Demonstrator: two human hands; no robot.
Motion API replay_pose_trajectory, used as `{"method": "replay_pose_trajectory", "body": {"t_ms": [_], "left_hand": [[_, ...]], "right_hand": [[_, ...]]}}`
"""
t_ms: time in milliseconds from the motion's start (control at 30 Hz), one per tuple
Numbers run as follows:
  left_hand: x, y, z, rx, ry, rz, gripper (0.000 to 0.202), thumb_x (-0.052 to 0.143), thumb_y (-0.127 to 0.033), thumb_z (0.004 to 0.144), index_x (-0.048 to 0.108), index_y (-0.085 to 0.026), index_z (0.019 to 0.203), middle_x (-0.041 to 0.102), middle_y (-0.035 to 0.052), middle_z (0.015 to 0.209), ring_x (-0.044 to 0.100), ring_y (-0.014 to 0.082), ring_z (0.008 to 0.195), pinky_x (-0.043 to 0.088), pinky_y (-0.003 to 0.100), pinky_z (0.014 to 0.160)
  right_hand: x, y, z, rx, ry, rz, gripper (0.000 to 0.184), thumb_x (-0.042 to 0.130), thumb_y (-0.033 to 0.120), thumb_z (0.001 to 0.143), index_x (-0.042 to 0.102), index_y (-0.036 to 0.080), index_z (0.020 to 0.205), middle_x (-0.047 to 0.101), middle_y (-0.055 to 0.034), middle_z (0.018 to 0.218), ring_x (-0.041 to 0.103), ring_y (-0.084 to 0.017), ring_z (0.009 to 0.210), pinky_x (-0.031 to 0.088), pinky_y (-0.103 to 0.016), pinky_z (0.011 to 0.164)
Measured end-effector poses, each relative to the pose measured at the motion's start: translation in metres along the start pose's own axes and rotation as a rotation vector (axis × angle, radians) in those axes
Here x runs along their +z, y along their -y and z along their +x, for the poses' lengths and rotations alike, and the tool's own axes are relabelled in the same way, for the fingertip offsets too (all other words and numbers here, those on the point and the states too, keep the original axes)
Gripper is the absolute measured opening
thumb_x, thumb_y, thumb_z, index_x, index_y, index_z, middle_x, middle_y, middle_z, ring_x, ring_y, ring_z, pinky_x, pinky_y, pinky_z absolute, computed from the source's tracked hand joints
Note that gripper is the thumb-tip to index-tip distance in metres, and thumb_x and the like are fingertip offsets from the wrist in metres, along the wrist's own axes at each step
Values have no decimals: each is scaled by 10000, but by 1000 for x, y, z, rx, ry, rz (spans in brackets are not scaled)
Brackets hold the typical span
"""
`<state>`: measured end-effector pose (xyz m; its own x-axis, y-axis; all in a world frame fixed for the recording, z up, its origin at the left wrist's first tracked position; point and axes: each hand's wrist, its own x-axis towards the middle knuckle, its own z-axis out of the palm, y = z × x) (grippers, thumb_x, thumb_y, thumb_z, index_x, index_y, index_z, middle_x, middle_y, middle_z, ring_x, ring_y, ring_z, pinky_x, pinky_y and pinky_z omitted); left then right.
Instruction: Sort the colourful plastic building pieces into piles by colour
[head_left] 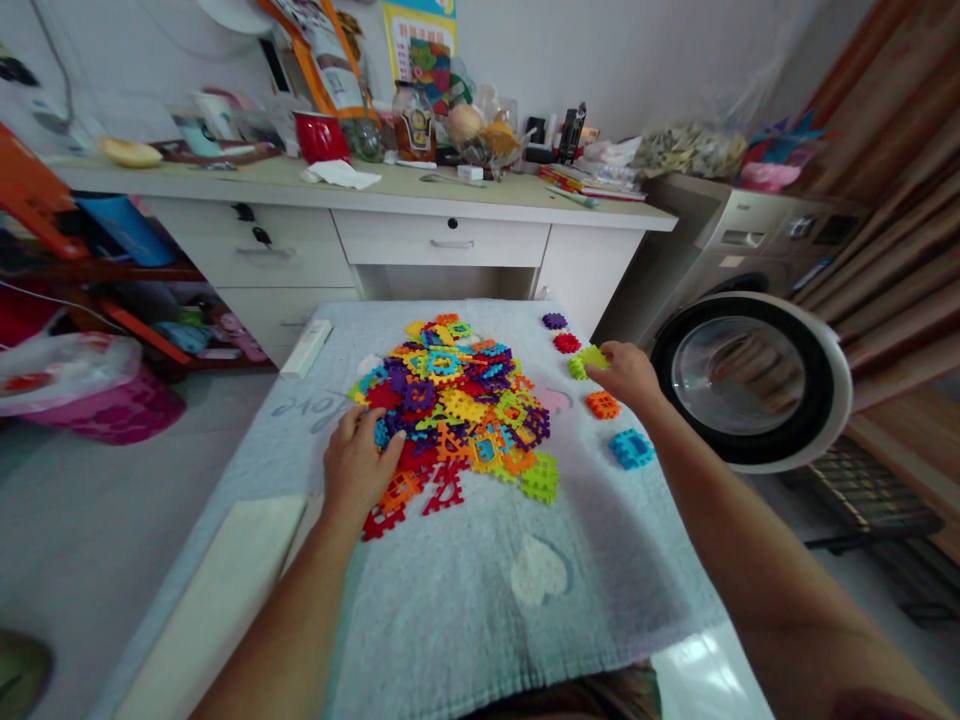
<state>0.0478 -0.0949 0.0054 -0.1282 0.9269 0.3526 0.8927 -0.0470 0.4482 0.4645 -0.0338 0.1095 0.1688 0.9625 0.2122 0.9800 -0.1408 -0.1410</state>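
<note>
A heap of colourful interlocking plastic pieces (461, 400) covers the middle of the cloth-covered table. My left hand (358, 460) rests at the heap's near left edge, its fingers spread over blue and red pieces. At the right, my right hand (628, 372) pinches a lime green interlocking piece (595, 357) just over a green stack (576, 368). In the same row lie purple pieces (554, 321), red pieces (567, 343), orange pieces (603, 405) and blue pieces (631, 449).
A long white box (217, 600) lies along the table's left side, with a smaller white box (307, 348) at the far left corner. Behind stands a cluttered white desk (450, 240). To the right is a washing machine with its round door (750, 380) open.
</note>
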Motion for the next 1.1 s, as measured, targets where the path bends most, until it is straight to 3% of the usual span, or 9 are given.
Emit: {"method": "replay_pose_trajectory", "body": {"t_ms": [100, 233, 600, 733, 867, 1000, 1100], "left_hand": [[0, 1, 0, 10, 0, 9, 483, 500, -493, 888, 619, -188, 1243, 532, 146, 1346, 536, 322, 1261, 436, 466, 1102], [0, 2, -1, 26, -7, 29, 493, 486, -494, 901, 617, -181, 1258, 525, 149, 1355, 533, 321, 1268, 438, 463, 1102], [2, 4, -1, 31, -23, 0, 475, 510, -499, 891, 627, -195, 1236, 531, 143, 1350, 530, 318, 1275, 438, 476, 1105], [2, 5, 0, 12, -18, -25, 484, 519, -503, 880, 629, -186, 1230, 534, 149, 1343, 526, 325, 1281, 435, 488, 1110], [2, 4, 0, -2, -29, -73, 466, 527, -493, 874, 633, -192, 1214, 535, 142, 1331, 531, 319, 1276, 429, 489, 1120], [3, 1, -1, -21, -56, -90, 469, 536, -500, 869, 634, -198, 1213, 502, 153, 1366, 494, 332, 1325, 417, 507, 1128], [3, 0, -2, -34, -57, -87, 481, 532, -508, 871, 631, -199, 1227, 491, 155, 1378, 477, 339, 1343, 410, 513, 1131]], "right_hand": [[18, -8, 25, 54, 80, -91, 445, 601, 450, 861, 705, 106, 1125, 693, -185, 1067, 662, -282, 959, 483, -345, 811], [32, -9, 34, 92, 128, -144, 474, 585, 484, 881, 696, 118, 1161, 681, -197, 1133, 661, -293, 1019, 487, -333, 810], [41, -4, 35, 142, 174, -155, 506, 584, 483, 893, 688, 98, 1205, 636, -221, 1198, 639, -323, 1092, 502, -371, 866], [36, -4, 31, 138, 109, -91, 541, 589, 537, 897, 686, 108, 1211, 613, -215, 1215, 626, -322, 1106, 495, -386, 901], [27, 7, 15, -24, 37, 64, 455, 602, 457, 922, 686, 117, 1213, 655, -180, 1177, 637, -270, 1069, 481, -355, 933], [27, 40, -23, -317, 196, 307, 315, 635, 334, 916, 697, 149, 1162, 714, -108, 1063, 668, -199, 896, 501, -305, 835], [36, 68, -52, -471, 201, 340, 369, 693, 375, 879, 686, 150, 1170, 704, -128, 1117, 649, -235, 999, 482, -334, 894]]}}
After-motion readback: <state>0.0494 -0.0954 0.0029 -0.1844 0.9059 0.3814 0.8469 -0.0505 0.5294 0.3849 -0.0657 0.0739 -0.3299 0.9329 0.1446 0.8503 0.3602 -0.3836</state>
